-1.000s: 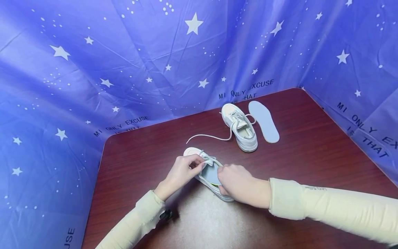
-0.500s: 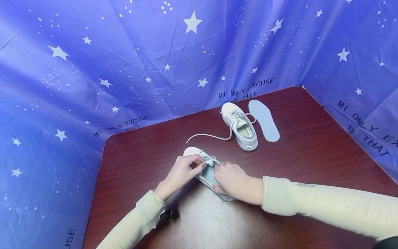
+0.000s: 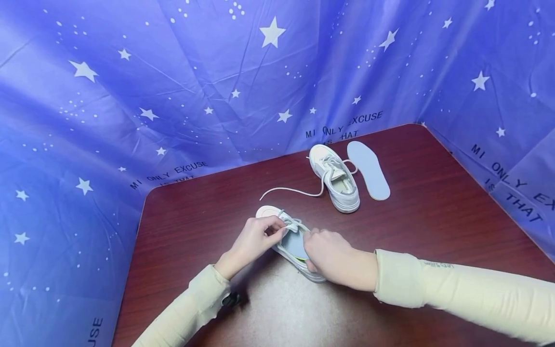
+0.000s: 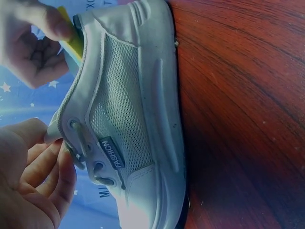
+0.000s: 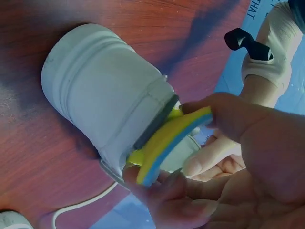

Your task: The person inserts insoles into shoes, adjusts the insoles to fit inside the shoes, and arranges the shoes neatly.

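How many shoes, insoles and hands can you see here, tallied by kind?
Shoes: 2 (near shoe, far shoe)
Insoles: 2 (held insole, loose insole)
Hands: 2 (left hand, right hand)
Total: 6

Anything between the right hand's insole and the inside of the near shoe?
Possibly the heel collar of the near shoe: the insole, gripped by the right hand, sticks up above it and may catch there. Nothing else visible is in the way.
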A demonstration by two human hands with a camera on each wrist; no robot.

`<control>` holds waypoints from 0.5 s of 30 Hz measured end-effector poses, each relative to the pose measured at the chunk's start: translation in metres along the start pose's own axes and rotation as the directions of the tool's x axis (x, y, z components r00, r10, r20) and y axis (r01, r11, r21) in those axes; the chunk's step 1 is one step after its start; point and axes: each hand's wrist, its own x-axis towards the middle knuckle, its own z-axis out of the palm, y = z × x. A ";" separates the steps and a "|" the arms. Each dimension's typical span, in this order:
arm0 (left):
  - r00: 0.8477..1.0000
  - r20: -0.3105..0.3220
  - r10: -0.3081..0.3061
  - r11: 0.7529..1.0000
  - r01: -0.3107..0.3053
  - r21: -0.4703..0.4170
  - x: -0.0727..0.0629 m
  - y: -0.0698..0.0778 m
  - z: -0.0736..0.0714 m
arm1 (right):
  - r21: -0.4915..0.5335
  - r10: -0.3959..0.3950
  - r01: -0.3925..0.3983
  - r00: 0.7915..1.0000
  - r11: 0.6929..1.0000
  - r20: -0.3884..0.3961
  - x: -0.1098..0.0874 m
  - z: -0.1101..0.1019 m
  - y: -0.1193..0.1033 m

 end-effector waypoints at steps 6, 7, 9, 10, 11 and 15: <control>1.000 -0.006 0.011 1.000 -0.011 0.014 0.001 0.000 -0.001 | 0.079 0.001 -0.003 1.000 0.997 0.023 0.008 -0.001 0.003; 1.000 -0.007 0.012 1.000 -0.012 0.014 0.001 0.000 -0.001 | 0.083 -0.004 0.003 1.000 0.997 0.006 0.009 0.001 0.003; 1.000 -0.008 0.015 1.000 -0.015 0.014 0.001 0.000 -0.001 | 0.069 -0.015 0.017 0.999 0.997 -0.030 0.011 0.004 0.002; 1.000 -0.008 0.015 1.000 -0.014 0.017 0.001 0.000 -0.001 | 0.060 -0.020 0.023 0.999 0.998 -0.049 0.011 0.005 0.002; 1.000 -0.007 0.014 1.000 -0.014 0.019 0.001 0.000 -0.001 | 0.049 -0.021 0.024 0.998 0.999 -0.061 0.012 0.006 0.001; 1.000 0.000 0.015 1.000 -0.015 0.020 -0.001 0.000 0.000 | 0.013 -0.029 0.030 0.997 0.999 -0.068 0.013 0.010 -0.002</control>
